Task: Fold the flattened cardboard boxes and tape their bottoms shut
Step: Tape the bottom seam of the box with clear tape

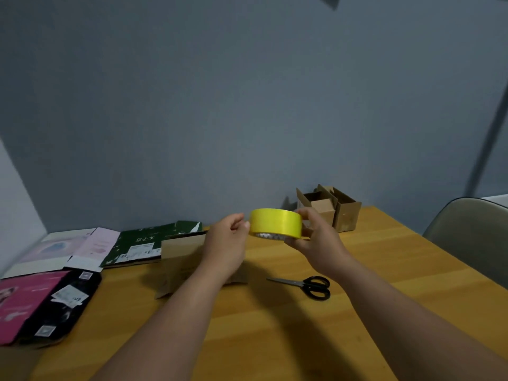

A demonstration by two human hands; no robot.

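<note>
Forearms fill lower centre of frame, both reaching fwd over the wooden surface (275,339). Right hand (316,237) grips yellow tape roll (276,222) from its right side, fingers curled round it; roll held mid-frame, off the surface. Left hand (229,237) at roll's left edge, fingertips touching it, prob. hunting the tape end; can't tell if pinched. Brown box (178,259) lies under left arm, looks partly folded, untaped. Two folded boxes (330,210) upright at back, centre-right. Flat printed cartons (82,259) at left, still to do. Est. early-mid task. Scissors (310,287) lie right of centre. Room: bare wood lower centre and right; chair (472,232) beside right edge.
</note>
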